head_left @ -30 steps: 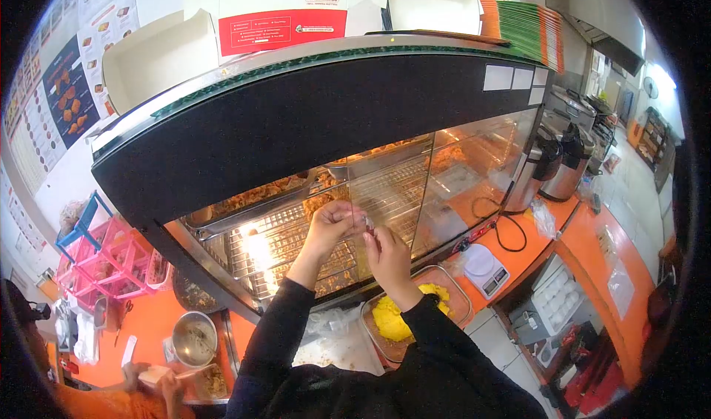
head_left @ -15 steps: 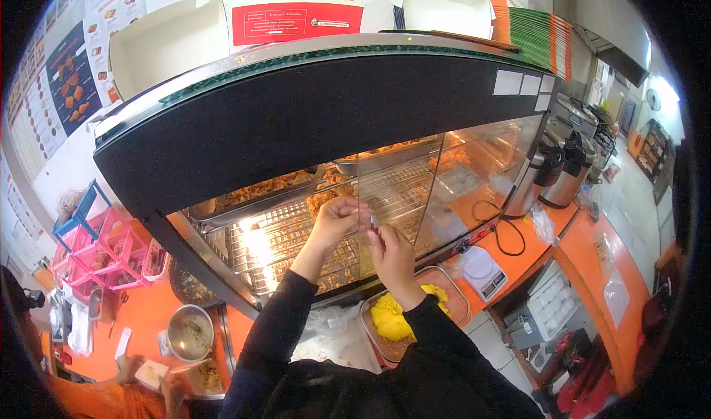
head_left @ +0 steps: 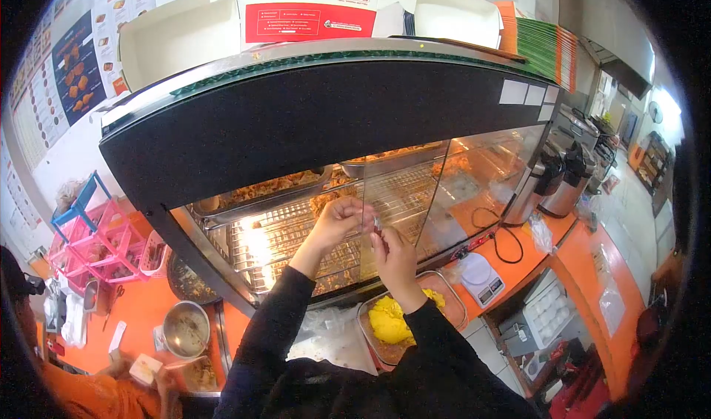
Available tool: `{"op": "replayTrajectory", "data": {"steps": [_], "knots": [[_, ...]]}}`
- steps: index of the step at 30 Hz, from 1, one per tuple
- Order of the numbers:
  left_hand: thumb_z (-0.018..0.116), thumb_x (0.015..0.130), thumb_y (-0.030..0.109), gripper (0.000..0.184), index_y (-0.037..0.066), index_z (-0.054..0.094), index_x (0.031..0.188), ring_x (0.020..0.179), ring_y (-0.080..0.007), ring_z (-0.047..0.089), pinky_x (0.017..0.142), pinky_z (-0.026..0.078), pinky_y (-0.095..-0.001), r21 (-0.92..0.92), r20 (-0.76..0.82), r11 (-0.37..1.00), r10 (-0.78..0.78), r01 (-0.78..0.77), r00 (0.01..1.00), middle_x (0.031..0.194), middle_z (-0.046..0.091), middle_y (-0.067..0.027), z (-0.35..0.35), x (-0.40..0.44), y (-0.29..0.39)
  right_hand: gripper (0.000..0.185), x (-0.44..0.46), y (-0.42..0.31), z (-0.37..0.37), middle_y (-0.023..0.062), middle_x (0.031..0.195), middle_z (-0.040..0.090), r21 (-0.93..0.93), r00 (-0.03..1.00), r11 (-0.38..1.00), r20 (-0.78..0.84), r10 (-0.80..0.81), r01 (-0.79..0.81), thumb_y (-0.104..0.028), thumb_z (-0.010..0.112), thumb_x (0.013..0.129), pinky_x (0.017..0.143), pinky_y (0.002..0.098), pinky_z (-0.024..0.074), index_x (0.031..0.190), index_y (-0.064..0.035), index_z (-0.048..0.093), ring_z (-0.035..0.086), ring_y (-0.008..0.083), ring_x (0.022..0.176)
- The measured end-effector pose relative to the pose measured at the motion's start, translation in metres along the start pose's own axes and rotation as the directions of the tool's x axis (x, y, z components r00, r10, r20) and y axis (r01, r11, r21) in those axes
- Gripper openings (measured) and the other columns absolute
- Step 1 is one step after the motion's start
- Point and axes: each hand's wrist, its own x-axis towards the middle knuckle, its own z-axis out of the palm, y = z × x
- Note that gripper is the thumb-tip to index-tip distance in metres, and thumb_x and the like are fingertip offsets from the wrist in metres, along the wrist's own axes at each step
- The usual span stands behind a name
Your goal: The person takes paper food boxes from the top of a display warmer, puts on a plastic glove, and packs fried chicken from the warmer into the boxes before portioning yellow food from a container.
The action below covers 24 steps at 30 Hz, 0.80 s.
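Long black sleeves (head_left: 275, 323), black top (head_left: 337, 389), bare hands (head_left: 398, 265).

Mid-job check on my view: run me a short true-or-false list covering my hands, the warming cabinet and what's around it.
1. Both hands wear gloves. False: the left hand and right hand are bare.
2. The hands are close together in front of the warming cabinet. True.
3. The cabinet's inside is dark. False: it is brightly lit.
4. The kitchen scale is right of the tray with yellow food. True.
5. The pink rack stands right of the cabinet. False: the pink rack is to its left.
6. A carton with a red panel stands on top of the cabinet. True.
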Motion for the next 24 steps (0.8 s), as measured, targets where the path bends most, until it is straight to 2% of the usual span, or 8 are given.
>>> {"op": "replayTrajectory", "data": {"steps": [9, 15, 18, 24], "knots": [[0.059, 0.087, 0.002, 0.014, 0.002, 0.059, 0.1, 0.084, -0.0142, 0.065, 0.073, 0.054, -0.0284, 0.04, 0.016, 0.995, -0.092, 0.091, 0.996, 0.096, 0.067, -0.0086, 0.0, 0.002, 0.011, 0.018, -0.001, 0.0, 0.0, 0.0146, 0.075, 0.059, -0.047, 1.0, 0.999, 0.001, -0.02, 0.02, -0.022, 0.057, 0.088, 0.058, 0.044, 0.0461, 0.083, -0.0051, 0.056, 0.059, 0.0351, 0.067], [0.058, 0.087, 0.001, 0.015, 0.0, 0.059, 0.102, 0.082, -0.0131, 0.065, 0.071, 0.054, -0.028, 0.062, 0.065, 0.996, -0.068, 0.064, 0.996, 0.095, 0.068, -0.0094, -0.007, 0.01, 0.005, 0.017, 0.001, 0.0, -0.002, 0.0152, 0.075, 0.059, -0.042, 0.998, 0.997, -0.025, -0.059, 0.058, -0.022, 0.057, 0.088, 0.058, 0.044, 0.0459, 0.084, -0.0054, 0.056, 0.059, 0.035, 0.067], [0.058, 0.087, 0.001, 0.016, 0.0, 0.059, 0.103, 0.083, -0.0133, 0.065, 0.072, 0.054, -0.028, 0.078, 0.112, 0.995, -0.068, 0.059, 0.991, 0.095, 0.068, -0.0099, -0.009, 0.012, 0.007, 0.017, -0.001, 0.002, 0.0, 0.0153, 0.074, 0.059, -0.004, 1.0, 1.0, 0.005, -0.017, 0.017, -0.022, 0.058, 0.088, 0.058, 0.0443, 0.0457, 0.084, -0.0052, 0.056, 0.058, 0.0353, 0.067], [0.057, 0.088, 0.002, 0.016, -0.002, 0.058, 0.104, 0.087, -0.0149, 0.065, 0.08, 0.054, -0.0292, 0.043, 0.07, 0.997, -0.067, 0.064, 0.995, 0.097, 0.067, -0.0104, 0.002, 0.001, 0.022, 0.018, 0.001, -0.002, -0.003, 0.0151, 0.072, 0.059, -0.039, 1.0, 0.999, 0.014, -0.01, 0.011, -0.022, 0.058, 0.087, 0.058, 0.0441, 0.0457, 0.082, -0.0047, 0.056, 0.058, 0.0351, 0.067]]}}
